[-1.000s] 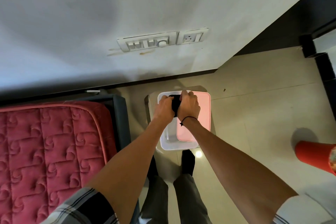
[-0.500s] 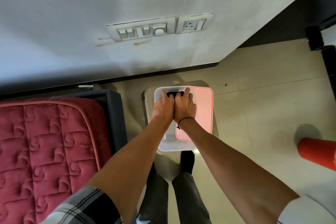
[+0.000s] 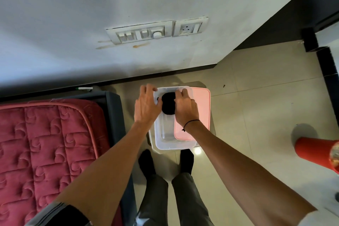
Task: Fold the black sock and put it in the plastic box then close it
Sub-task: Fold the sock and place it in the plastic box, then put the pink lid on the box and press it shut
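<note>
The black sock [image 3: 167, 103] is a folded, rounded bundle lying in the far end of the clear plastic box [image 3: 165, 144], which stands on the floor in front of my feet. The pink lid [image 3: 200, 108] lies askew over the box's right side. My left hand [image 3: 146, 106] hovers over the box's left wall with its fingers spread, just left of the sock. My right hand [image 3: 185, 108] rests against the sock's right edge, fingers loosely bent toward the far rim; its thumb is hidden. Neither hand visibly grips the sock.
A red quilted mattress [image 3: 45, 143] on a dark frame lies to the left, close to the box. The wall with a switch panel [image 3: 141, 33] rises just behind the box. A red object [image 3: 315, 154] stands on the tiled floor at the right.
Both hands held the sock together over the box's far end. They have since drawn apart, uncovering the sock, which now lies inside the box.
</note>
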